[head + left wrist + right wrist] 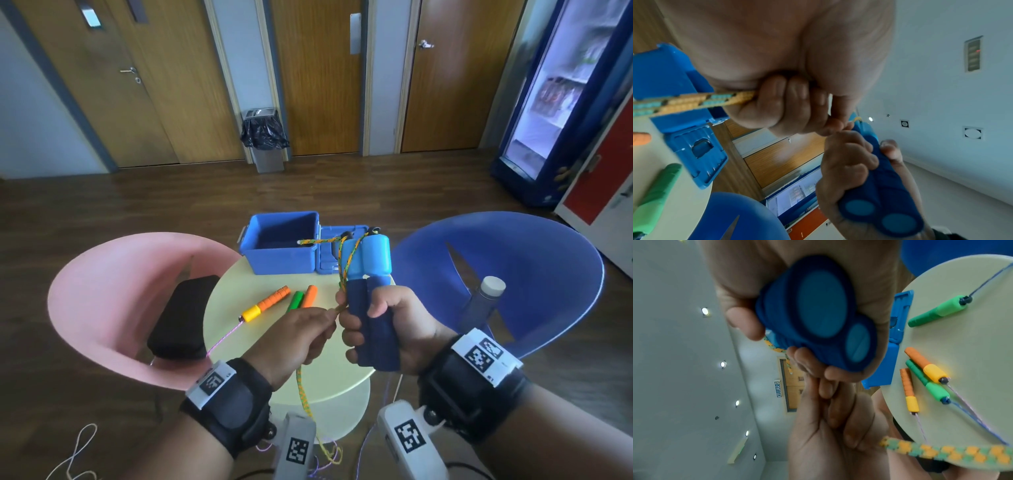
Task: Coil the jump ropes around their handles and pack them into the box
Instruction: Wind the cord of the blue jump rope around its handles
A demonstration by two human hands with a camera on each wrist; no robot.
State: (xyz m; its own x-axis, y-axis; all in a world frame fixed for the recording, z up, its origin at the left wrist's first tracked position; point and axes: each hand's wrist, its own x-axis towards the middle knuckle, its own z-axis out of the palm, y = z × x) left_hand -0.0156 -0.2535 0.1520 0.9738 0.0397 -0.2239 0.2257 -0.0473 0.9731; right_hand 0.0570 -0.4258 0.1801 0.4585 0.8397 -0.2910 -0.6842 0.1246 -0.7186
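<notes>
Holding the two blue handles [371, 291] side by side in a clenched fist, the right hand [390, 325] keeps them upright above the round table [318, 377]. The left hand [301, 334] is curled around the orange-and-green braided rope [303, 394] and pinches it just beside the handles. A few strands of this rope already cross the upper, lighter part of the handles, and the rest hangs down past the table edge toward the floor.

I judge that the coiling of this first rope is only at its beginning, because most of the rope is still loose. The next move, I think, needs the left hand to carry the rope around both handles with steady tension, while the right hand stays firm so the handles do not separate.

The open blue box [281, 243] stands at the far side of the table. Two orange handles [270, 301] and a green handle [295, 300] lie on the table, not yet coiled.
</notes>
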